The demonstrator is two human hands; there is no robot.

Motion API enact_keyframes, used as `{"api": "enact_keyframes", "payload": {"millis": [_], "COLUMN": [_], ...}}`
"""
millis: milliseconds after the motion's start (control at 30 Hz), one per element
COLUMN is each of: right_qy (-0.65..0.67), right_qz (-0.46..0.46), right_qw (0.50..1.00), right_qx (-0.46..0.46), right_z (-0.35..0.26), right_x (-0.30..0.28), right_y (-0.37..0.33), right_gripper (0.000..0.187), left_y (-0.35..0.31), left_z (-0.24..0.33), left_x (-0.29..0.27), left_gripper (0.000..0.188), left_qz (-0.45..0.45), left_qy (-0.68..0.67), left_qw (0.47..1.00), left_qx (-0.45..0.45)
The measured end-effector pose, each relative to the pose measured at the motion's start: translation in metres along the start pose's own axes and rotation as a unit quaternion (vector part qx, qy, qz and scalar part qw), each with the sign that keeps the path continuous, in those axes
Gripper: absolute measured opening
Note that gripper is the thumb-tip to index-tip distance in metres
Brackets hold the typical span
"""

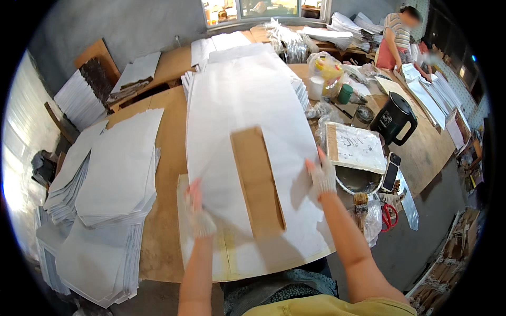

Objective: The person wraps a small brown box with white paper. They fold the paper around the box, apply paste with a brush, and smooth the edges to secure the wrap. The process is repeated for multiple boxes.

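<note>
Amid white paper [242, 95] shows a brown oblong [258, 181], left grip [200, 217] and right grip [322, 176] unclear.

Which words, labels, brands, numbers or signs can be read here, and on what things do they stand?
No text can be read.
Kettle: pale marking, too small to read.
White board: dark marks, no readable letters.
Yellow bag: coloured marks, too blurred to read.
White sheet, brown strip: no text visible.

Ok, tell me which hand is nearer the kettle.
The right hand, by the right edge of the sheet, toward the kettle; the left hand is by the opposite edge, farther off.
</note>
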State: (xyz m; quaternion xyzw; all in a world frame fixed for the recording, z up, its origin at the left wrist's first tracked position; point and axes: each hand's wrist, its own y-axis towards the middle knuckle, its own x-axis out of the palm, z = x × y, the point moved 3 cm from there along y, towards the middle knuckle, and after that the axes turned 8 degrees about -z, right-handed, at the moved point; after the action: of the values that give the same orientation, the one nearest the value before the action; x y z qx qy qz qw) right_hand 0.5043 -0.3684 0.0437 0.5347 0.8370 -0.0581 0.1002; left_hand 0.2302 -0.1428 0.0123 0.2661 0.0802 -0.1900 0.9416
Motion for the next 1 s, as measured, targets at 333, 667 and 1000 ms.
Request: {"api": "enact_keyframes", "payload": {"millis": [333, 667, 1000], "right_qy": [-0.338, -0.384, -0.413], "right_qz": [-0.156, -0.380, -0.468], "right_qw": [0.927, 0.833, 0.714], "right_qx": [-0.045, -0.119, -0.319], "right_z": [0.025, 0.022, 0.048], "right_x": [-0.044, 0.006, -0.009], "right_y": [-0.118, -0.108, -0.176], "right_gripper": [0.068, 0.060, 0.086], "left_y": [-0.096, -0.108, -0.175], "left_z": [0.040, 0.022, 0.078], "left_x": [-0.034, -0.012, -0.011], "left_gripper": [0.037, 0.052, 0.077], "left_qz": [-0.164, -0.331, -0.552], "left_qy": [0.150, 0.322, 0.206], "left_qw": [0.916, 0.884, 0.806], "left_qx": [-0.334, -0.077, 0.049]}}
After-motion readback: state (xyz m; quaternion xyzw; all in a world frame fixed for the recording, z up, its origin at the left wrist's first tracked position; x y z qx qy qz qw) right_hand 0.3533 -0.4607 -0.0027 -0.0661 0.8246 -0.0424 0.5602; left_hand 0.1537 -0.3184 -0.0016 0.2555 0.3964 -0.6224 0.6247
